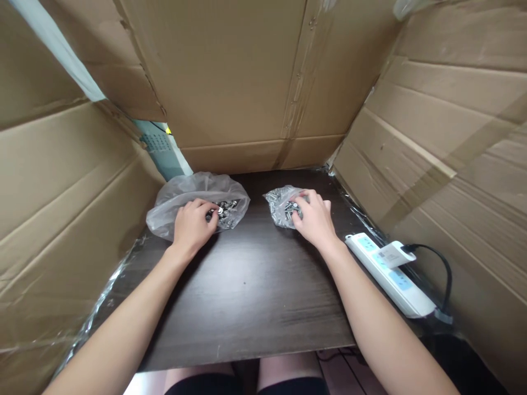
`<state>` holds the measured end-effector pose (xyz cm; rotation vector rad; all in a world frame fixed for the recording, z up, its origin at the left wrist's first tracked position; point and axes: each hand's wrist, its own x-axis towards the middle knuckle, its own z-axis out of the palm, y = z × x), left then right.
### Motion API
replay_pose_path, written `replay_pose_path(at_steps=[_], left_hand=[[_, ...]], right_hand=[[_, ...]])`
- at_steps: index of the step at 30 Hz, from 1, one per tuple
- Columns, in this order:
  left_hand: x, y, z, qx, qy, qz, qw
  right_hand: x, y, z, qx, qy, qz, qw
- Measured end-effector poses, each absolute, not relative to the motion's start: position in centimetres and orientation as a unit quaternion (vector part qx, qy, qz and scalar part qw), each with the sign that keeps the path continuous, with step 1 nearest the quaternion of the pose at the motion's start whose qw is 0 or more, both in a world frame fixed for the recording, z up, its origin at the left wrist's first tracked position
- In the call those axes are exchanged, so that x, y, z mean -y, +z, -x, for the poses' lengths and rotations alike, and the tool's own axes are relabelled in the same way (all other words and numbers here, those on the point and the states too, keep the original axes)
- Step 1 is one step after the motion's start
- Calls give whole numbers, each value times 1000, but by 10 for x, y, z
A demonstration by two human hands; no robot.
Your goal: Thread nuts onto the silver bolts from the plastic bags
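Note:
On a dark wooden table (247, 285) lie two clear plastic bags of small metal parts. The larger bag (185, 192) is at the back left, the smaller bag (278, 200) at the back centre-right. My left hand (191, 225) rests in the mouth of the larger bag, fingers curled on the metal parts (226, 208). My right hand (315, 216) lies over the smaller bag, its fingertips pinched on the parts inside.
Cardboard walls (247, 82) enclose the table on the left, back and right. A white power strip (391, 277) with a plugged-in adapter and black cable (447, 274) lies along the right edge. My knees show below the front edge.

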<state>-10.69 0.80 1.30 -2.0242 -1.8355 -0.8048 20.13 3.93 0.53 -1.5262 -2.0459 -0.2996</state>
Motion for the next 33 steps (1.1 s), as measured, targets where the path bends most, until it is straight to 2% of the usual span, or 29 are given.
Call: replay_pose_path(at_steps=[3, 8, 12, 19, 25, 33], left_hand=[[-6, 15, 104, 637, -285, 700, 152], [0, 15, 91, 586, -321, 727, 159], [6, 7, 67, 488, -334, 799, 112], [16, -4, 28, 343, -266, 901, 13], [12, -6, 34, 362, -246, 899, -24], [7, -11, 37, 364, -240, 898, -45]], right_hand=[[-44, -1, -199, 785, -98, 533, 300], [-54, -9, -196, 727, -96, 598, 323], [-58, -9, -190, 704, -98, 625, 322], [-50, -7, -163, 797, -69, 524, 292], [-51, -7, -163, 735, -70, 593, 321], [-49, -9, -162, 780, -63, 559, 274]])
